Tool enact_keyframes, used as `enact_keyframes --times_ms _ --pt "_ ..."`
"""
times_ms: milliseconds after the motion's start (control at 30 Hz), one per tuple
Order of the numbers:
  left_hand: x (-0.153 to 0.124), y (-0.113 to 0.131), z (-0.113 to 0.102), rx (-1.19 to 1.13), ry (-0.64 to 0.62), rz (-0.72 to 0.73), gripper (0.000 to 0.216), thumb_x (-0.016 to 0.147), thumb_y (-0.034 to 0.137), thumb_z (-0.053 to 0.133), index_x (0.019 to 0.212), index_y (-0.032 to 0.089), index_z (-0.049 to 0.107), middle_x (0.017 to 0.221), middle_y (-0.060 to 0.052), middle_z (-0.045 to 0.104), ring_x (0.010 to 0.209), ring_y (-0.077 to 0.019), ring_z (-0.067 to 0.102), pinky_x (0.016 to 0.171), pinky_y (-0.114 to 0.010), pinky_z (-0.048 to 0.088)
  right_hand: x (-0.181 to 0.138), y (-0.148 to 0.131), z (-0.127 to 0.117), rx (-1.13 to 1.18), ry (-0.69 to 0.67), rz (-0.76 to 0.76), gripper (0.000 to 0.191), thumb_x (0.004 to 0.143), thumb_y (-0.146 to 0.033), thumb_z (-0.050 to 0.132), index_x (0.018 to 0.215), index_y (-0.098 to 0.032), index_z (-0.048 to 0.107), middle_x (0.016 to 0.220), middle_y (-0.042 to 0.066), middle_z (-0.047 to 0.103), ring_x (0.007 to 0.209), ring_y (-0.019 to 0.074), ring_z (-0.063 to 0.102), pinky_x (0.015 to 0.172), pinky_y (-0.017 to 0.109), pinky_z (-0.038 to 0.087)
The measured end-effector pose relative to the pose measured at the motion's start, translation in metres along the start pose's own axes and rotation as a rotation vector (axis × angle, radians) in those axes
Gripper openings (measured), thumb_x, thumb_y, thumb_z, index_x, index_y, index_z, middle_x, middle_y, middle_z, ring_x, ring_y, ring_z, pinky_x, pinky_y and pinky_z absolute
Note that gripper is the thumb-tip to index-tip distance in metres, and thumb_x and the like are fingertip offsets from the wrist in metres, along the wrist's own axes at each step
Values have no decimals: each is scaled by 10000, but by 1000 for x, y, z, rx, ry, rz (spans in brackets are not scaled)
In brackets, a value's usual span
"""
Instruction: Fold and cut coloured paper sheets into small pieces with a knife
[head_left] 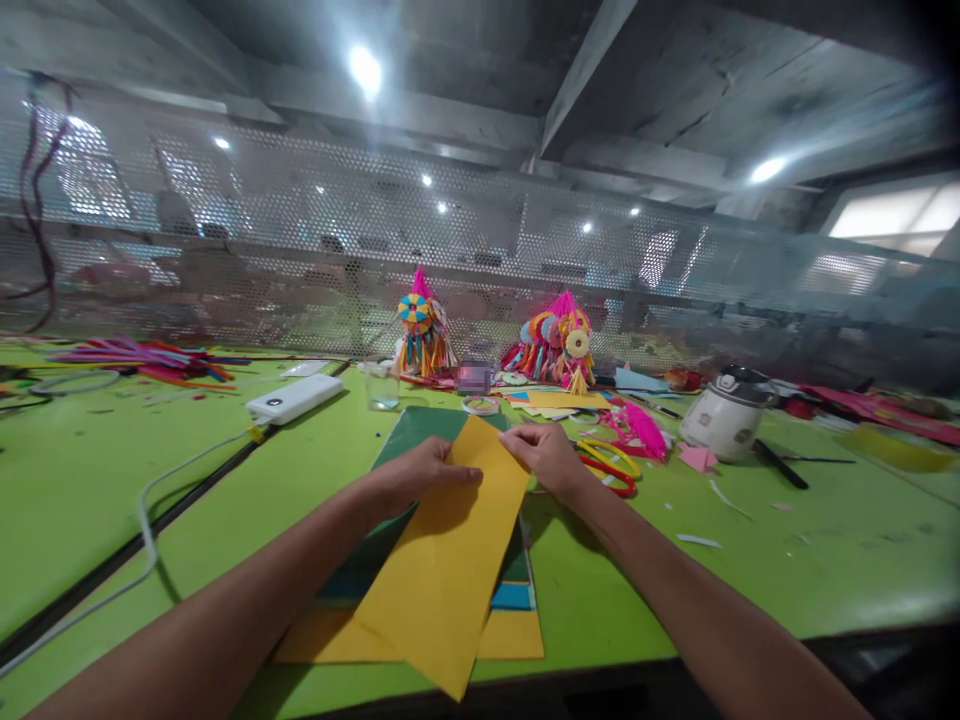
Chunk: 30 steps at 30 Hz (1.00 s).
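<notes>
A long yellow sheet of paper is tilted above the table, held between my hands. My left hand grips its left edge with the thumb lying on top. At the upper right corner, my right hand pinches the same sheet between thumb and fingers. Beneath it lies a stack of coloured paper, with a green sheet, a strip of blue paper and another yellow sheet showing. The undersides of my fingers are hidden.
Red-handled and yellow-handled scissors lie right of my right hand. A white power bank with a cable and a clear glass stand left. Behind are tasselled paper ornaments; a white kettle-like pot is at right, with paper scraps around.
</notes>
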<state>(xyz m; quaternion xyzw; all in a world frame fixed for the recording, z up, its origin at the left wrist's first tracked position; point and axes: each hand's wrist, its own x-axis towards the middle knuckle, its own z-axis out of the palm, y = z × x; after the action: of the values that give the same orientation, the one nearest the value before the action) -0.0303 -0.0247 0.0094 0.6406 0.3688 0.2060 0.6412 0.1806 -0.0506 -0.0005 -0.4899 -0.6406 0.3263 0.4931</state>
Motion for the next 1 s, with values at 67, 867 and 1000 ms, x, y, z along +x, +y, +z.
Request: enact_keyframes --times_ms 67,867,1000 --pt "0 1 1 4 10 -7 398 618 417 838 830 95 741 787 -109 742 609 -182 658 569 -255 496 0 1 0 -6 5 -3 364 748 -490 647 718 -134 716 650 38 655 581 148 533 543 261 401" --pt "-1 0 2 -18 23 3 433 619 445 828 870 103 738 767 -96 740 577 -181 646 531 -263 486 1 4 1 8 18 3 388 738 -516 657 726 -134 721 655 35 649 584 149 529 553 268 408" --pt "-4 2 4 -24 23 24 380 627 408 812 837 100 737 767 -100 734 590 -174 642 555 -262 486 1 5 2 -16 28 -12 380 748 -503 641 715 -132 714 665 46 653 582 149 526 552 269 400"
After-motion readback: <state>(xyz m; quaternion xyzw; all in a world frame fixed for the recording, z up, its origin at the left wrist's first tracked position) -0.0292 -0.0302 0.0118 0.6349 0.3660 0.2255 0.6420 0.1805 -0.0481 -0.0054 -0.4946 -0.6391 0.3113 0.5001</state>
